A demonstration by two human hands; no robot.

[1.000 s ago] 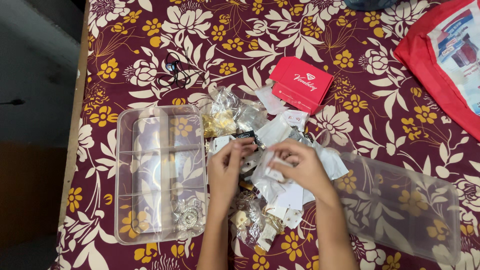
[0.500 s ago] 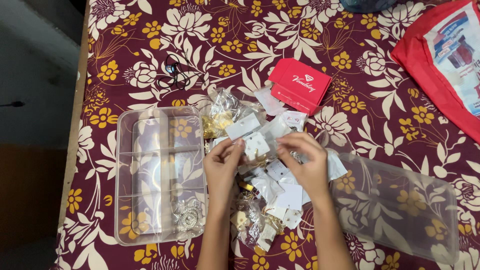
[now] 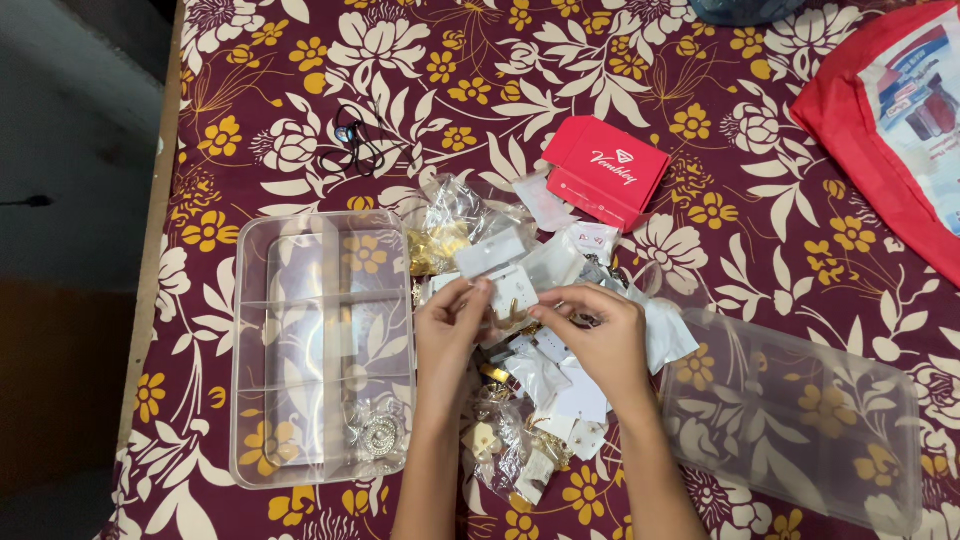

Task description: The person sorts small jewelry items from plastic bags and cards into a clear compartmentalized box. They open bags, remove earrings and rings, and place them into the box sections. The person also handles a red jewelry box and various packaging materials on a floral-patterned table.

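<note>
My left hand [image 3: 447, 335] pinches the edge of a small white earring card [image 3: 512, 287] lifted over a pile of small clear jewellery packets [image 3: 530, 375] on the flowered bedspread. My right hand [image 3: 597, 335] has its fingers curled at the card's lower right, on a gold piece attached there; the exact grip is partly hidden. A clear divided organizer box [image 3: 322, 345] lies just left of my left hand, with a round silver ornament [image 3: 379, 436] in its lower compartment.
The clear box lid [image 3: 800, 425] lies right of my right forearm. A red cardboard box [image 3: 605, 170] sits behind the pile, a red bag [image 3: 885, 120] at the upper right, black earphones [image 3: 352, 142] at the upper left. The bed's edge runs down the left.
My hands dropped a clear packet back on the pile and lifted a white earring card. My right hand has since moved in closer to the card.
</note>
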